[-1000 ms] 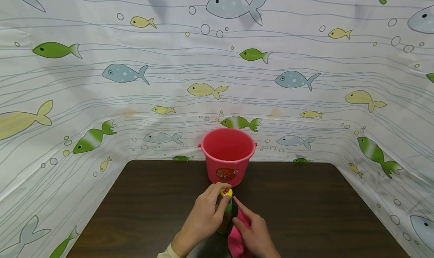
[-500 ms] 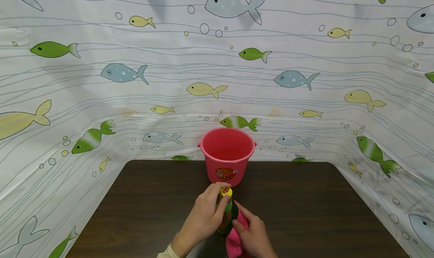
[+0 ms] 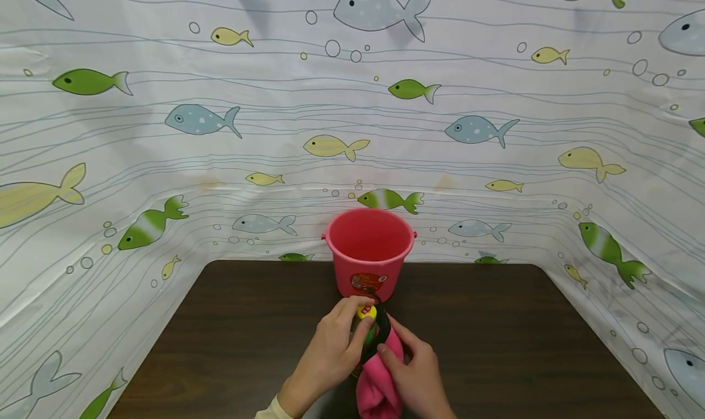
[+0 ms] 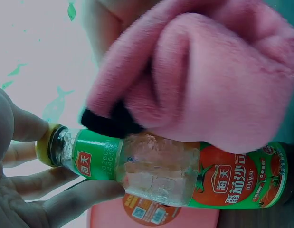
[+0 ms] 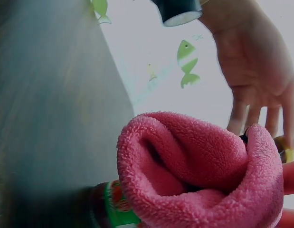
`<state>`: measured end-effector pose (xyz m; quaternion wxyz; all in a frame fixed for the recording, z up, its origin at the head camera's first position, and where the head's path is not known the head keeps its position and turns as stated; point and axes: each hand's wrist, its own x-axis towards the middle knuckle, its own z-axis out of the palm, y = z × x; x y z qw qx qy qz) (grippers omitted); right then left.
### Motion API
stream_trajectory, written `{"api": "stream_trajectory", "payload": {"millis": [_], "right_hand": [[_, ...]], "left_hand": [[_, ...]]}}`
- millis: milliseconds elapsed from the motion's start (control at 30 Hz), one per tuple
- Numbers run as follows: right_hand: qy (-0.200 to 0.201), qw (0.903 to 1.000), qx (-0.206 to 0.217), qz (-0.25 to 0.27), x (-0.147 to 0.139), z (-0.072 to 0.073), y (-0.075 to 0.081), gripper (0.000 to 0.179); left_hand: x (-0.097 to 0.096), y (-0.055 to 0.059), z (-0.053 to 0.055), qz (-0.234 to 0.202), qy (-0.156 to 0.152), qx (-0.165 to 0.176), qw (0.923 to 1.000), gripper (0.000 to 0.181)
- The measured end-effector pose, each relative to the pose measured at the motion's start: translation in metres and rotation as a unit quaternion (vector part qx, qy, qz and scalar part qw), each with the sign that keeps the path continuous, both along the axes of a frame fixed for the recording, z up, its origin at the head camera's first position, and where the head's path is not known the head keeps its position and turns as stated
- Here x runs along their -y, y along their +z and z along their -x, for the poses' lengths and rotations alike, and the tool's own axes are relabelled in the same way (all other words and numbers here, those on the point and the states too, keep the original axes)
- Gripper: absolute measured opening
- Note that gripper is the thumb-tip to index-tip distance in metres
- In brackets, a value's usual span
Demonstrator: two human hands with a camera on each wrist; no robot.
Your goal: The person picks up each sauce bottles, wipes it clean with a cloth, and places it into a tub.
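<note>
A glass ketchup bottle (image 4: pixel 158 164) with a yellow cap (image 3: pixel 366 312) and green-and-red labels stands on the table in the head view. My left hand (image 3: pixel 333 352) grips it around the neck and cap, thumb toward me. On the bottle's right side, my right hand (image 3: pixel 415 370) pinches a fluffy pink cloth (image 3: pixel 380 388) with a dark edge. That edge overlaps the bottle's side and rises beside the cap. In the left wrist view the bunched cloth lies along the bottle, over part of its clear middle. The right wrist view shows the cloth's folds, with the bottle's base poking out below.
Just behind the hands stands a pink bucket (image 3: pixel 341 272) with a round label on its front. The dark wooden table (image 3: pixel 248 333) extends to both sides. A white fish-print sheet (image 3: pixel 275 88) encloses the back and both sides.
The right hand has shifted slightly, and the cloth's dark edge has come up beside the cap, covering more of the bottle. Its pink part bunches farther left. The left hand keeps its grip.
</note>
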<state>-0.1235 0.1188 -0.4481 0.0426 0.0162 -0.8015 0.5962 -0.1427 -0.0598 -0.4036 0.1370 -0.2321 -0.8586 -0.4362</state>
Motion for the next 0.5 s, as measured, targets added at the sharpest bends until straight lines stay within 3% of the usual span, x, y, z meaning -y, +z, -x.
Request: {"api": "stream_trajectory", "payload": {"millis": [500], "right_hand": [[0.006,0.9984,-0.039,0.04,0.002,-0.003,0.036,0.052]], "left_hand": [[0.001,0.0,0.001,-0.012,-0.008,-0.016,0.9998,0.024]]}}
